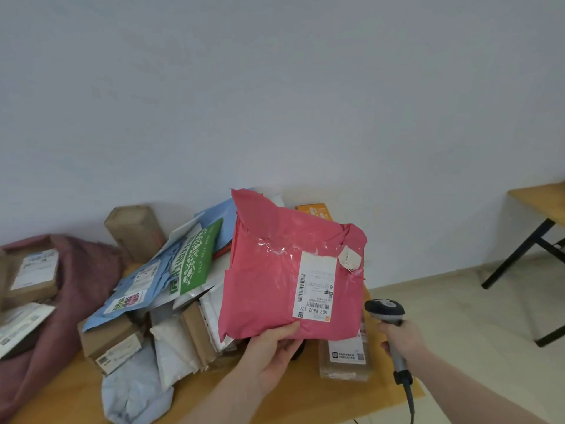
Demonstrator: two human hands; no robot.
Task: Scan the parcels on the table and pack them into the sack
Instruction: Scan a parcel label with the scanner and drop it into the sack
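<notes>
Two hands are busy: the left hand (269, 347) pinches the pink parcel (275, 276) above the worktop (61, 396), label up; the right hand (402, 339) grips the scanner (385, 310). Many parcels wait unscanned; the sack (82, 270) already holds a few.

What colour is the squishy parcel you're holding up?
Pink, with a white label stuck on it. The parcel shows best in the head view, held by the left hand.

Pink parcel (275, 270) hides most of orange box (315, 211) behind it; small label (315, 289) print too tiny to read. Sack (76, 270) cut off at left edge, second table (541, 200) at right edge.
</notes>
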